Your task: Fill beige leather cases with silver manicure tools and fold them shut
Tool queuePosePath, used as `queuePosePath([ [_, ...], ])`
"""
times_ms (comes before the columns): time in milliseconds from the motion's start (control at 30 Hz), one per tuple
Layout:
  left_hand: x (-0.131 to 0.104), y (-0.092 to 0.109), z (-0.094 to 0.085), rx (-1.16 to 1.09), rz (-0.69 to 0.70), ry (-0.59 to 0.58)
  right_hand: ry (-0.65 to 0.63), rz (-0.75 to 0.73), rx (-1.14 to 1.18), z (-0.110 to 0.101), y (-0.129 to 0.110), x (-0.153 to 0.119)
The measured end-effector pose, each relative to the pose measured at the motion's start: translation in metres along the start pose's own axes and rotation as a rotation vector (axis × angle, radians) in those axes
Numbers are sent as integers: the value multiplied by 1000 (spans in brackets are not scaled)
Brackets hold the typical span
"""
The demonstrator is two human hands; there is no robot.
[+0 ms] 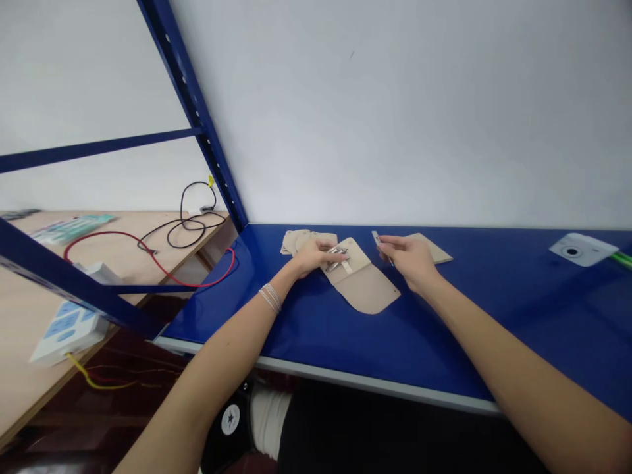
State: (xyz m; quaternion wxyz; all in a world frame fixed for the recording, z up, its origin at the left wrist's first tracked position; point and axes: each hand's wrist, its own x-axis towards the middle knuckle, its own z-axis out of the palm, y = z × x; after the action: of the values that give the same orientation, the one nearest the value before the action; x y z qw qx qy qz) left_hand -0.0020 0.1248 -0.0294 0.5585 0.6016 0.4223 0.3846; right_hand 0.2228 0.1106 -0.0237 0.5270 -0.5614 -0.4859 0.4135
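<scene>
My left hand (313, 257) grips the left edge of an open beige folding case (368, 289), its thumb resting over some small shiny metal tools (338, 259) in the upper half. The rounded lower flap lies spread towards me on the blue table. To the right, my right hand (407, 257) pinches a slim silver metal tool (376, 237), which points up and left; its exact kind is too small to make out. Several beige pieces (296, 241) with rounded corners lie behind my left hand. Another flat beige piece (432, 248) lies partly hidden behind my right hand.
A white device with a round dark lens (582, 249) lies at the right of the blue tabletop (494, 296). At left stands a blue metal frame (197, 99). A red cable (148, 253), black cable (190, 227) and white power strip (69, 329) lie about the wooden table (24, 289).
</scene>
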Motion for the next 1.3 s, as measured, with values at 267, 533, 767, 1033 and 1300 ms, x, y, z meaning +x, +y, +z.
queuePosePath([
  [267,-2,1,12,-98,-14,19,5,56,100,5,-16,-15],
  [533,-8,5,22,-48,1,-10,-67,18,125,15,-12,-21],
  [767,-7,1,21,-97,59,-123,-102,-100,32,13,-1,-16],
  [1033,-4,-4,20,-62,55,-107,-114,-239,-154,8,0,-17],
  [1300,-4,-4,21,-56,56,-81,-131,-138,-72,9,2,-14],
])
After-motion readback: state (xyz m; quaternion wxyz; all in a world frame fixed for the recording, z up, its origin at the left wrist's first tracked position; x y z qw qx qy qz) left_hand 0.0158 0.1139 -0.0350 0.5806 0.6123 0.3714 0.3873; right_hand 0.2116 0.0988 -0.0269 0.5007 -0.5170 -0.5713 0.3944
